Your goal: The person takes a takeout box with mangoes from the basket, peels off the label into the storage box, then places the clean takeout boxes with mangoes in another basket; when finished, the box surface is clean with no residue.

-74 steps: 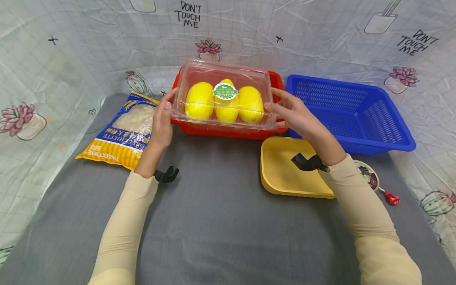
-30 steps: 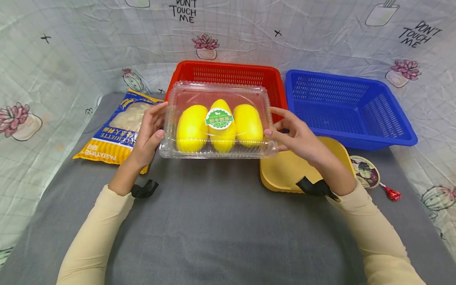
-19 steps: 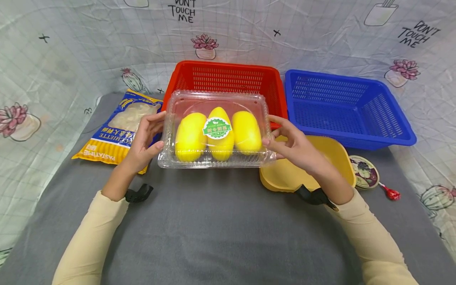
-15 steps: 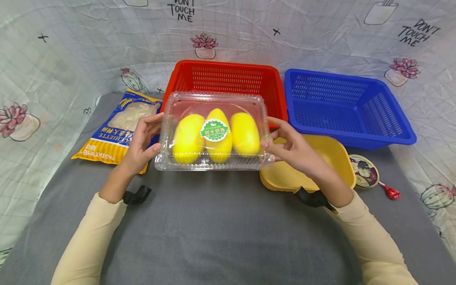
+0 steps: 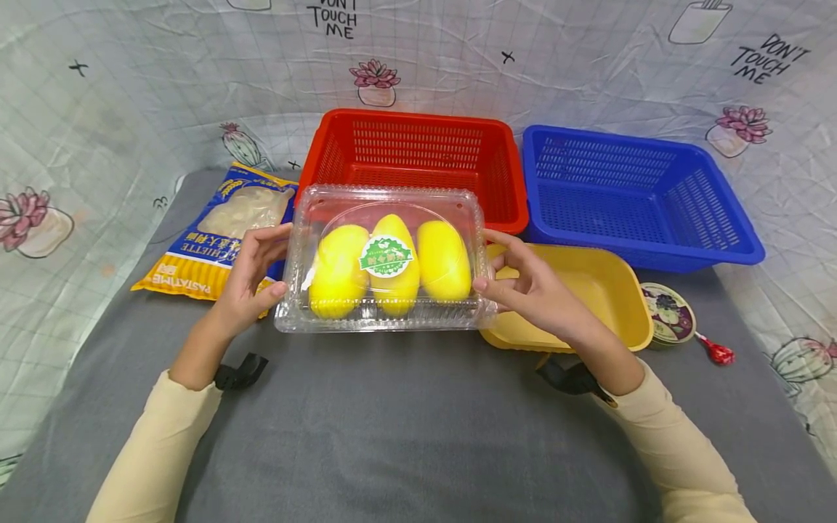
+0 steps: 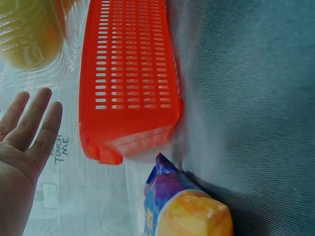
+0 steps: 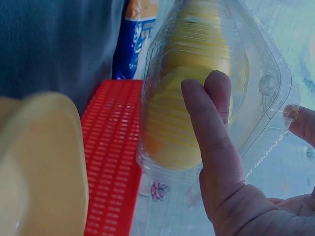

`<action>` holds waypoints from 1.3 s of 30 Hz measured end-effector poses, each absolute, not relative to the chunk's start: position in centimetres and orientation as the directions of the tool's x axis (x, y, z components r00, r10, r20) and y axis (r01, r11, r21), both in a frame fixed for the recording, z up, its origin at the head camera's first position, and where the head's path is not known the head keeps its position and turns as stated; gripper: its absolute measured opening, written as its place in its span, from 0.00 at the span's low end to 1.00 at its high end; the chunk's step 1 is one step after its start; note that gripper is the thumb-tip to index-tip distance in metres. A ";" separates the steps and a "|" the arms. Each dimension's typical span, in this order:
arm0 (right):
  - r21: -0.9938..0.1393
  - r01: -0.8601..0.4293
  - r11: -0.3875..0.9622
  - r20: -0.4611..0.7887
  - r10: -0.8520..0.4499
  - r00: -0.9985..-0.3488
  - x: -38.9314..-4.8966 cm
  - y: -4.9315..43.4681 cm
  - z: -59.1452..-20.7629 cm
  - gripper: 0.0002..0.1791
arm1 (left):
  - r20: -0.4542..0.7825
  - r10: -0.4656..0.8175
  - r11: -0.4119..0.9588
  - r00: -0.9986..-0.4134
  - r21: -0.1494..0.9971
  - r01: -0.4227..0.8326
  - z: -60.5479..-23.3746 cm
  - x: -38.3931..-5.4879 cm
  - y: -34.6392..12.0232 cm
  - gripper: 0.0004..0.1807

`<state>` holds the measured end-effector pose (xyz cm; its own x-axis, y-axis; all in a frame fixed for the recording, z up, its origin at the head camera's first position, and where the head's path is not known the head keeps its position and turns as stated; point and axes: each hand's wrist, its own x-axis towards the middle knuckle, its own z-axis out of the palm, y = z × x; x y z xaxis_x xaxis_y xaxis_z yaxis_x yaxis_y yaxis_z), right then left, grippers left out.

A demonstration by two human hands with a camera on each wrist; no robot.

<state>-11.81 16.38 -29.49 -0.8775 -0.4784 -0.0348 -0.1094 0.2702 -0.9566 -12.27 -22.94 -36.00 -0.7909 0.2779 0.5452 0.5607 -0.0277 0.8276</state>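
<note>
A clear plastic clamshell box (image 5: 379, 325) is held up over the grey table, tilted, with three yellow oval fruits (image 5: 443, 261) and a green-and-white label inside its outline. My left hand (image 5: 245, 283) holds its left end, thumb at the near corner; in the left wrist view its fingers (image 6: 37, 118) reach up to the box's underside. At the right end, my right hand (image 5: 532, 287) pinches the box, thumb on the rim. The right wrist view has two fingers (image 7: 209, 128) extended along the underside, in front of the fruits.
Behind the box stands a red basket (image 5: 418, 118), beside a blue basket (image 5: 654, 253). A yellow tray (image 5: 608, 305) lies partly under the right hand. An Orchiette pasta bag (image 5: 203, 254) is at left; a round tin (image 5: 670, 314) and a red lollipop (image 5: 721, 354) are at right.
Both hands have drawn the clamshell box from over the red basket toward the body and slightly left. The basket's inside is now in sight. The other things stayed put.
</note>
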 end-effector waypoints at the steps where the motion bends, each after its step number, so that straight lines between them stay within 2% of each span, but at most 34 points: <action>1: -0.958 -0.105 0.267 -0.037 -0.479 -0.877 -11.7 16.3 -29.6 0.37 | 0.549 0.283 -0.030 -0.787 0.825 0.565 -36.1 -12.1 -23.0 0.31; 11: -0.969 -0.108 0.221 -0.018 -0.501 -0.865 -10.8 15.9 -31.1 0.39 | 0.522 0.306 -0.028 -0.796 0.841 0.541 -36.7 -10.8 -23.8 0.32; 18: -0.981 -0.051 0.184 -0.052 -0.517 -0.854 -10.3 15.5 -32.4 0.39 | 0.497 0.307 -0.007 -0.811 0.854 0.521 -37.4 -10.2 -24.4 0.33; 33: -0.979 0.000 0.206 -0.106 -0.506 -0.856 -10.0 15.0 -34.0 0.39 | 0.465 0.365 -0.058 -0.807 0.876 0.478 -38.7 -10.9 -24.8 0.32; 39: -0.974 0.032 0.226 -0.146 -0.508 -0.849 -10.3 14.9 -34.2 0.39 | 0.429 0.391 -0.036 -0.814 0.891 0.453 -38.9 -11.0 -24.8 0.34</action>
<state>-10.25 14.90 -34.16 -0.8490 -0.5078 -0.1459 0.0324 0.2257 -0.9737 -11.03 -24.84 -38.87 -0.8139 0.3914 0.4294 0.4528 -0.0357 0.8909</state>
